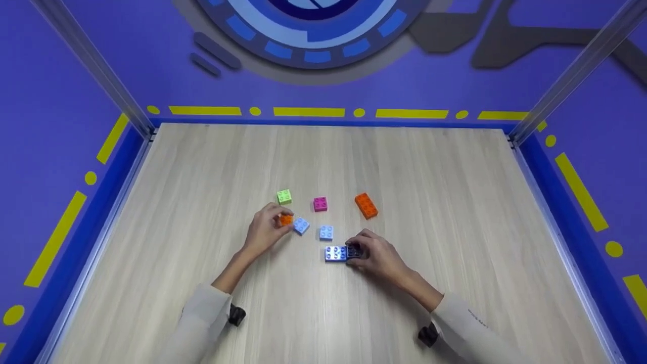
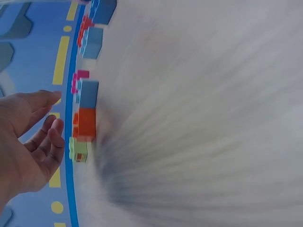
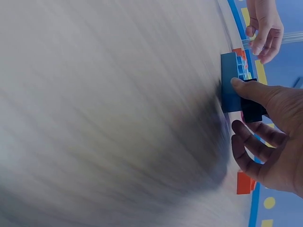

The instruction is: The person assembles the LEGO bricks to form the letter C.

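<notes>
my left grip (image 1: 264, 228) spread by the small orange brick (image 1: 286, 220), my right grip (image 1: 379, 256) pinching black brick (image 3: 253, 111) above long blue brick (image 1: 333, 254)

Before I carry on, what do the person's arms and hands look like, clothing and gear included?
The left hand and right hand are bare, with no gloves. The left sleeve and right sleeve are pale grey and long, ending short of the wrists. Small dark lettering, too small to read, marks the right one. A small black piece shows beside each cuff.
</notes>
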`<state>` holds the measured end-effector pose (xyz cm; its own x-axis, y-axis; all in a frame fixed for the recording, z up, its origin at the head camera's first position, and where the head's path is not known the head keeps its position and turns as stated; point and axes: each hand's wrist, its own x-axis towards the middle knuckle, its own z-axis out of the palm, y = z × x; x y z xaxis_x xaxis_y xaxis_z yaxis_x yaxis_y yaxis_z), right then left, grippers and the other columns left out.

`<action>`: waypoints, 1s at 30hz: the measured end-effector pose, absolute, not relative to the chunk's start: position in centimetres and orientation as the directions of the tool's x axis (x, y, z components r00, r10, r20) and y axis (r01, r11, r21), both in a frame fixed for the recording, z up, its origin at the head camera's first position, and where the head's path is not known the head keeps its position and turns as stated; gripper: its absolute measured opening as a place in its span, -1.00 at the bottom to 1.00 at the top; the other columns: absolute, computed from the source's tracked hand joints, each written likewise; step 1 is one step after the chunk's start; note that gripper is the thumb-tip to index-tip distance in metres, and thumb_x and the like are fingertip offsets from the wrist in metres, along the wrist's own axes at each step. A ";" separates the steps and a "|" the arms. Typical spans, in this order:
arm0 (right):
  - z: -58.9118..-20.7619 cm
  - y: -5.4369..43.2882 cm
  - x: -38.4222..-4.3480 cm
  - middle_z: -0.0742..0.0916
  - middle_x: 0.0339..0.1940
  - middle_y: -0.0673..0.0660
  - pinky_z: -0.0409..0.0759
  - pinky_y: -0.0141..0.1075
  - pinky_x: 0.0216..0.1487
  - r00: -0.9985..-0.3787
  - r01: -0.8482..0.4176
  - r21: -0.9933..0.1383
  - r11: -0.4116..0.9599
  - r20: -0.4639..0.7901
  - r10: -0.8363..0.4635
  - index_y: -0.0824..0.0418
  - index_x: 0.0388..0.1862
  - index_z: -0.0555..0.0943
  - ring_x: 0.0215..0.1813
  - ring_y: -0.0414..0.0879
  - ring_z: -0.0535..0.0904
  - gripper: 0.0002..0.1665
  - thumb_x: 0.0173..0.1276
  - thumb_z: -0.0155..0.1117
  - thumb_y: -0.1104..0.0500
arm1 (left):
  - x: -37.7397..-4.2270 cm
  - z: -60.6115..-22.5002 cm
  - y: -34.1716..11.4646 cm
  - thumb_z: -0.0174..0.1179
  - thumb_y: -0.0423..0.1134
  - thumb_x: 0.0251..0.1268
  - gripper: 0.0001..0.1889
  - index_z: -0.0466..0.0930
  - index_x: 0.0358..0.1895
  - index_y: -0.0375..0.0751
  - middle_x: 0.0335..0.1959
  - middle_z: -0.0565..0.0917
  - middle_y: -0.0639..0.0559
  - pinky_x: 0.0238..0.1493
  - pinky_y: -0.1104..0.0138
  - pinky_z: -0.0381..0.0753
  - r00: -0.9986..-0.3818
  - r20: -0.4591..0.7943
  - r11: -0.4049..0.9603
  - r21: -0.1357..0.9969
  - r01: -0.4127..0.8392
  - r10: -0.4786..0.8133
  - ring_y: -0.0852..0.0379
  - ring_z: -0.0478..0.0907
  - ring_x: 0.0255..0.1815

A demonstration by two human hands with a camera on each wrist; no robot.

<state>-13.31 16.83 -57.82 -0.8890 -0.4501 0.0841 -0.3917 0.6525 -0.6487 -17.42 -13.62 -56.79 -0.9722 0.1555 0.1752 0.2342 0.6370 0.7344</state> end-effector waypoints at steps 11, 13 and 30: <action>-57.9 16.9 -13.3 0.62 -0.18 -0.06 0.51 -0.42 -0.25 -0.894 -0.368 -0.668 0.647 0.062 -0.445 0.05 -0.05 0.66 -0.24 -0.21 0.50 -0.54 0.01 0.56 0.13 | -17.8 -57.5 -14.7 0.46 -0.45 -0.09 -0.53 0.66 0.01 -0.19 -0.08 0.62 -0.11 -0.26 0.33 0.51 -0.982 0.105 0.650 0.737 0.184 0.158 0.03 0.56 -0.27; -57.9 16.9 -13.3 0.63 -0.18 -0.06 0.51 -0.41 -0.25 -0.893 -0.370 -0.667 0.646 0.065 -0.444 0.04 -0.06 0.66 -0.24 -0.21 0.50 -0.54 0.01 0.56 0.13 | -17.9 -57.6 -14.7 0.46 -0.46 -0.09 -0.53 0.66 0.01 -0.18 -0.06 0.63 -0.11 -0.25 0.32 0.51 -0.982 0.096 0.655 0.733 0.181 0.163 0.03 0.55 -0.26; -58.0 16.8 -13.2 0.64 -0.17 -0.05 0.53 -0.36 -0.17 -0.899 -0.361 -0.678 0.640 0.071 -0.432 0.06 -0.06 0.66 -0.19 -0.21 0.51 -0.53 0.00 0.57 0.13 | -18.0 -57.9 -14.6 0.46 -0.41 -0.05 -0.56 0.66 0.01 -0.22 -0.15 0.63 -0.09 -0.31 0.36 0.41 -0.986 0.055 0.691 0.707 0.148 0.155 0.04 0.51 -0.31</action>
